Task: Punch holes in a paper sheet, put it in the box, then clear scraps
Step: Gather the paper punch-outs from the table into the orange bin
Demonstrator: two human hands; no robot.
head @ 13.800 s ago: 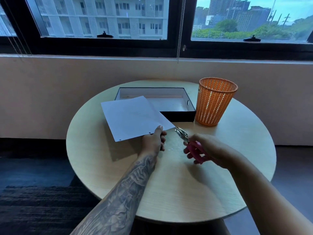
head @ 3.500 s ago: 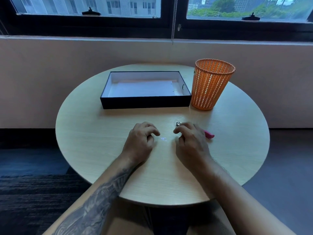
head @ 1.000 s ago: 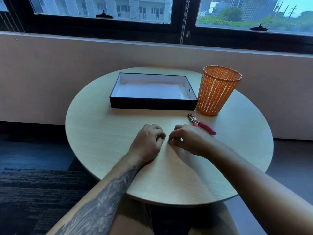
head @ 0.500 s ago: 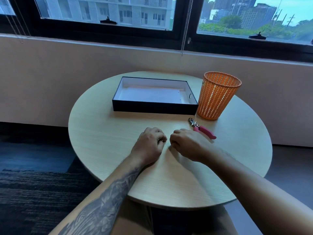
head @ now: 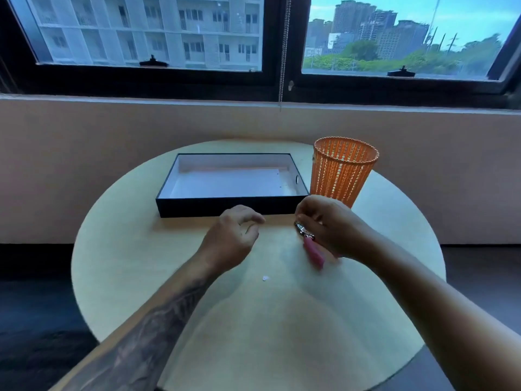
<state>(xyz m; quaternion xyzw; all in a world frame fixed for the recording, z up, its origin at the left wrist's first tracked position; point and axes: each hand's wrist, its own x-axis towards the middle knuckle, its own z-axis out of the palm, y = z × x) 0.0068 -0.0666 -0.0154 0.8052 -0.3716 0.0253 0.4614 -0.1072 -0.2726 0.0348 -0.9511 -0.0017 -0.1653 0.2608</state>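
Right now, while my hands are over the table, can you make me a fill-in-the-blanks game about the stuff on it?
1. The white paper sheet lies inside the shallow black ____.
2. The woven plastic basket beside it is coloured ____.
3. The metal hole punch has a ____ handle.
4. One tiny white paper scrap lies on the round wooden ____.

Missing words: box; orange; pink; table.

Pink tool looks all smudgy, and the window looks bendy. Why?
Head view: the pink hole punch is smeared, most likely by motion blur, and the right hand beside it is a little soft too. Head view: the wide-angle lens bows the window frame and stretches the round table. Head view: soft daylight through the window casts faint arm shadows on the table.
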